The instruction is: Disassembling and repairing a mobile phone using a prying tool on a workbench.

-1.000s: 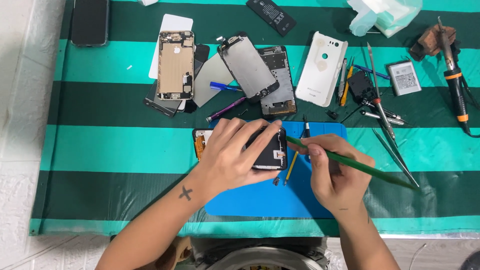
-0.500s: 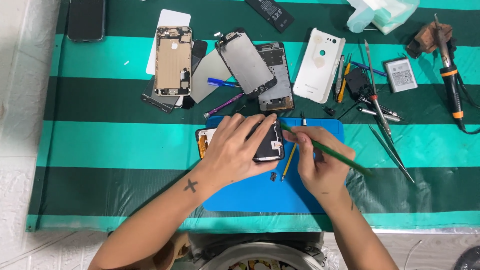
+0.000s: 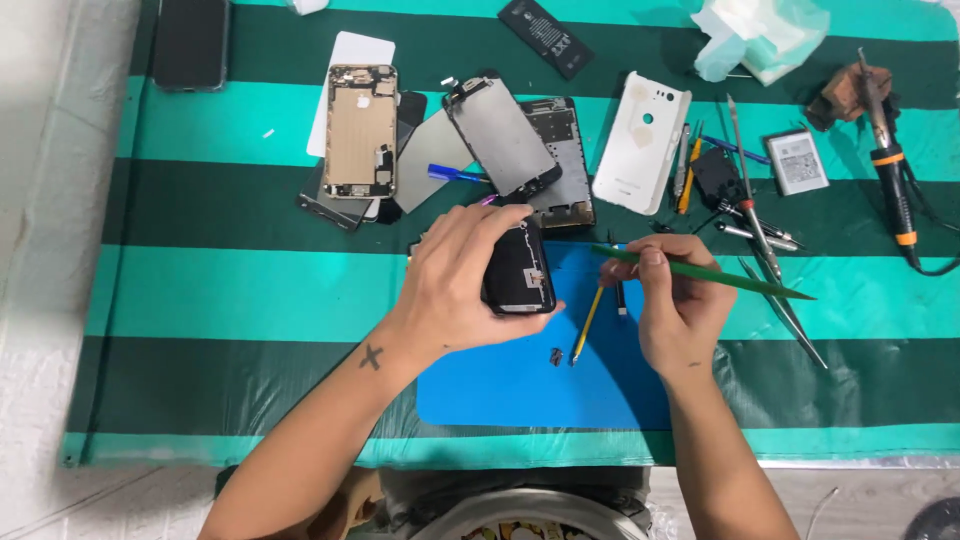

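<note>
Opened black phone (image 3: 518,270) was clamped by left hand (image 3: 460,280) over blue mat's (image 3: 520,385) far edge, long axis near-far. Green spudger (image 3: 700,271) was pinched in right hand (image 3: 680,305), tip pointing left.

A cloth striped in teal and dark green (image 3: 230,290) covers the work surface and carries everything. At lower centre lies a blue mat (image 3: 520,385). Along the top sit a dark phone (image 3: 190,42) at upper left, a gold phone housing (image 3: 360,130), a white back cover (image 3: 640,140), a black battery (image 3: 545,35) and crumpled tissue (image 3: 760,40). At the right edge lies what looks like a soldering iron (image 3: 890,170), beside tweezers (image 3: 755,200).
</note>
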